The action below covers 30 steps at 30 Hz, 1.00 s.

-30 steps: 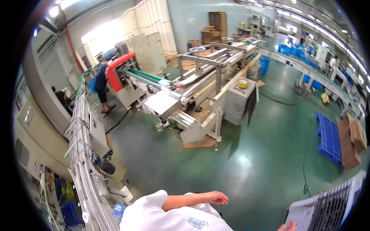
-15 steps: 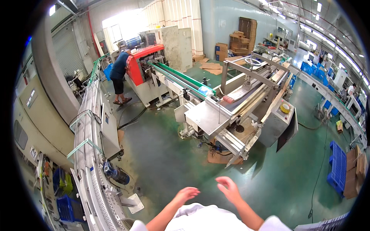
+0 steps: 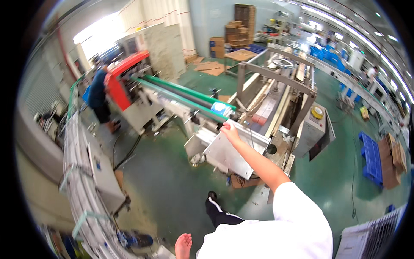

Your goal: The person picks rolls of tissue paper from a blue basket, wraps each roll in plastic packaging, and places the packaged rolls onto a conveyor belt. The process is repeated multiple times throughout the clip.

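The workshop has a glossy green floor (image 3: 172, 183), and a long pale metal conveyor (image 3: 74, 151) bends along the left side. At the far right, a group of bright blue plastic crates (image 3: 319, 52) is standing; they are too small for telling their contents. By the pale blue wall there is a stack of brown cardboard boxes (image 3: 236, 34), with a carton with a blue side (image 3: 217, 48) just beside it; what is inside these cannot be seen. Nearer, on the right, a blue plastic pallet (image 3: 371, 159) lies next to brown cardboard pieces (image 3: 389, 159).

The blue-and-white package (image 3: 221, 108) lies at the near end of a conveyor with green guide rails (image 3: 189, 92), between these rails. It looks rounded and slightly shiny, with a blue part and a whiter part; its finer details are blurred.

The person's right hand (image 3: 230, 131) is stretched over the grey metal plate (image 3: 226, 156) at the conveyor's end, just below the package in the view. Its fingers are bent, and one cannot tell if they grasp or touch something. The left hand (image 3: 183, 245) is low, well apart from the package, released, with loosely bent fingers. Another person in dark clothes (image 3: 100, 88) stands beside the machine with a red cover (image 3: 129, 64).
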Each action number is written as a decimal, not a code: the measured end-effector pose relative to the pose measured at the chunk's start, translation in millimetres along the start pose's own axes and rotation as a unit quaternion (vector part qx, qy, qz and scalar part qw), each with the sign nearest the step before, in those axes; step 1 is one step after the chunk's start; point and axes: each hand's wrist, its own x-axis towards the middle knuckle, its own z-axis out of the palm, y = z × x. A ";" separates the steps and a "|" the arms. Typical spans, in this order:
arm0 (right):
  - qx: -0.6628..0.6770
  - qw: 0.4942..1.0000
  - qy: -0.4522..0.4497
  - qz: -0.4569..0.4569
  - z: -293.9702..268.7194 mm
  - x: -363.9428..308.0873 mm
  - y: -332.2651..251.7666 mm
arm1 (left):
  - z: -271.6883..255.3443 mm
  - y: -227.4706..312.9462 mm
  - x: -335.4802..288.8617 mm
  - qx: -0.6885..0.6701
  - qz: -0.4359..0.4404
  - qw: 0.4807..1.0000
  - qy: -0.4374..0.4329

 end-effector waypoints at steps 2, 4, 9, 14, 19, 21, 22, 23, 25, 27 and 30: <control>-0.125 0.964 0.234 -0.020 -59.9 106.1 41.1 | 42.2 46.8 44.3 0.043 -0.010 0.996 -0.074; -0.214 0.921 0.310 0.098 -36.3 164.7 40.1 | 20.9 78.4 103.3 0.014 -0.032 0.998 -0.055; -0.140 0.915 0.223 0.305 -38.1 243.9 65.8 | 85.3 188.6 189.7 0.070 -0.021 0.997 -0.013; -0.095 0.940 0.223 0.240 -18.5 267.6 115.3 | 143.1 253.0 249.1 0.158 0.007 0.986 -0.052; 0.092 0.948 0.196 0.233 -36.2 265.8 142.7 | 219.2 293.0 336.7 0.235 -0.061 0.963 -0.119; 0.199 0.938 0.174 0.223 -38.4 258.4 121.4 | 255.0 304.9 383.8 0.272 -0.054 0.948 -0.154; 0.250 0.931 0.159 0.213 -51.3 251.6 117.8 | 281.0 314.6 404.7 0.300 -0.051 0.930 -0.208; 0.300 0.916 0.138 0.229 -44.5 249.5 96.1 | 304.9 328.9 418.3 0.328 -0.023 0.911 -0.247; 0.384 0.888 0.085 0.238 -10.9 237.6 26.4 | 350.9 348.5 448.4 0.358 0.046 0.870 -0.337; 0.481 0.850 0.037 0.212 15.6 226.6 -0.7 | 406.1 367.1 473.7 0.375 0.107 0.811 -0.437; 0.542 0.799 0.007 0.260 93.3 200.1 -50.3 | 471.0 377.1 510.0 0.329 0.127 0.752 -0.557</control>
